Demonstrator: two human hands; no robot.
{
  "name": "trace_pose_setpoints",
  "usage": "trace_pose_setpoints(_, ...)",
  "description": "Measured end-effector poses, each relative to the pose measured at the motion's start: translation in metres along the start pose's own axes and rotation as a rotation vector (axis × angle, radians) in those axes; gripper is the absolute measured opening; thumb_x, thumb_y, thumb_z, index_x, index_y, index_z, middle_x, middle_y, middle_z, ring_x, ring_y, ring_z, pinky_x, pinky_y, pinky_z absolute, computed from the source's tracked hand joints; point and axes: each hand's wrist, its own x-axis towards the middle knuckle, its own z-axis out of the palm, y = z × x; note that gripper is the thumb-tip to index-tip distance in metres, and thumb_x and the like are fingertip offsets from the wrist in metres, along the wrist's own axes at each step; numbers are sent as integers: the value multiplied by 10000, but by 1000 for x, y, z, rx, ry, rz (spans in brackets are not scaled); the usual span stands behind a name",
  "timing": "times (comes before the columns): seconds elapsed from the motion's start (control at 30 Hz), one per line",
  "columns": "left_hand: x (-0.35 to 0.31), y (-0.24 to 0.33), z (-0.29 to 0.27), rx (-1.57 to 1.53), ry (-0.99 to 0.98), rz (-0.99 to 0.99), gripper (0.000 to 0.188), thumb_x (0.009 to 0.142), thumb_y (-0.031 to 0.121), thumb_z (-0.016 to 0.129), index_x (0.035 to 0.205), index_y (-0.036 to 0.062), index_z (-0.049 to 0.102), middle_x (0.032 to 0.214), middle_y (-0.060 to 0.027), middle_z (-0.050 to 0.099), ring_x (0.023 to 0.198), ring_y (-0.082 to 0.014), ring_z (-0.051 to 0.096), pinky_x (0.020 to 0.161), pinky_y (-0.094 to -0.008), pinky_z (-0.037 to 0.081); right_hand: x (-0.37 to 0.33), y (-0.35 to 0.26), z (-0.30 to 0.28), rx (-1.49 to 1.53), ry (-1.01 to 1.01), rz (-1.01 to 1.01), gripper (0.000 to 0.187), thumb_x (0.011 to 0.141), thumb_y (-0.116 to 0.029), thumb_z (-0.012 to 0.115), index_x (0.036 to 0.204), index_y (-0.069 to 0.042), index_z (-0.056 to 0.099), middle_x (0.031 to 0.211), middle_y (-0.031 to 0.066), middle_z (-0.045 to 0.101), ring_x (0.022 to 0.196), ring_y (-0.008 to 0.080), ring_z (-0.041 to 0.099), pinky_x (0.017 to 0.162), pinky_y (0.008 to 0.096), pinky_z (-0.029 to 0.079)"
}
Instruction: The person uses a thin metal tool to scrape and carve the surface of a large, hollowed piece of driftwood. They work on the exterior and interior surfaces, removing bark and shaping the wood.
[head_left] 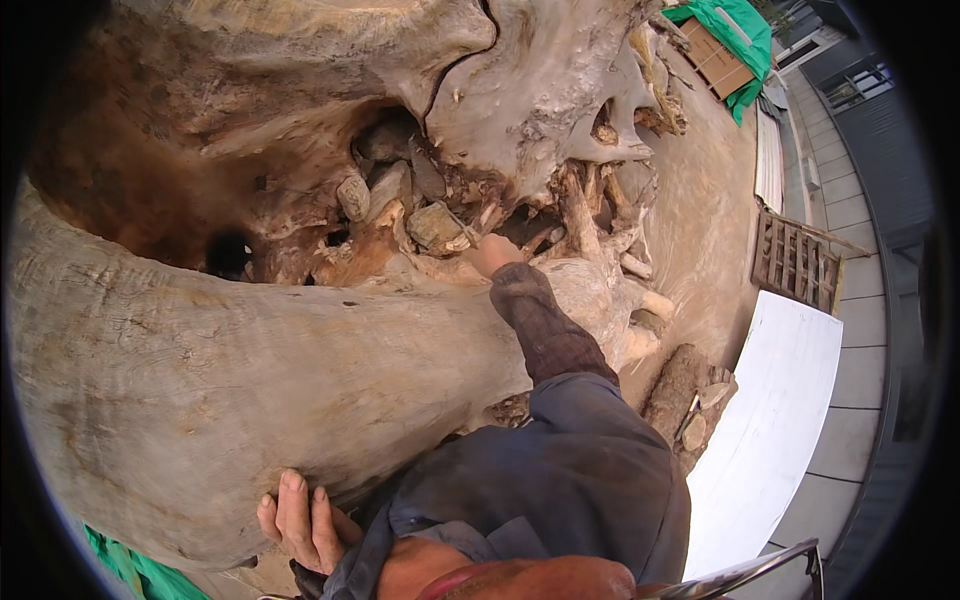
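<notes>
A huge weathered root stump (290, 370) fills most of the view, with a smooth, thick limb nearest to me. My left hand (308, 522) lies on that limb at the bottom, its fingers stretched out and holding nothing. Reaching over the limb, my right hand (494, 256) is closed at the edge of the stump's hollow. A thin, slender thing (465, 231) sticks out from its fingers toward a squarish stone (435, 227) wedged in the hollow; its kind is too small to make out. Beside that stone sit a rounded stone (353, 198) and other lumps.
Broken root stubs (580, 210) jut out right of my right hand. On the ground lie a piece of bark-covered log (672, 395), a white sheet (775, 425) and a wooden pallet (797, 262). At the far right, a green tarp (738, 35) partly covers a cardboard box (712, 58).
</notes>
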Motion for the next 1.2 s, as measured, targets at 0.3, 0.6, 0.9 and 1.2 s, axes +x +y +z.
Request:
trace_pose_setpoints(0.3,10,-3,-5,-52,-35,-3,158,900,-28,582,1017,25,675,1116,-168,692,1034,-330,705,1092,-483,393,-44,72,5,-65,-146,95,486,824,-415,719,979,45,733,978,285,708,946,430,689,826,493,537)
trace_pose_setpoints(0.6,5,2,-2,14,-32,-33,127,918,-15,586,1005,21,671,1106,-175,692,1039,-328,703,1103,-486,386,-68,53,2,-64,-386,83,512,810,-429,722,997,47,728,993,277,709,967,405,691,837,469,536)
trace_pose_setpoints(0.9,4,9,1,127,-66,-62,132,931,-3,574,1026,30,659,1151,-191,681,1065,-329,696,1118,-510,375,-22,128,7,-176,-300,253,402,811,-304,676,1047,16,734,1068,256,714,1067,378,684,911,448,534)
trace_pose_setpoints(1.2,4,10,-1,196,-102,-66,119,941,42,601,1026,40,684,1153,-173,684,1046,-315,695,1114,-515,370,6,125,27,-136,-228,225,476,793,-358,724,1057,38,726,1065,267,711,1030,388,689,884,443,540)
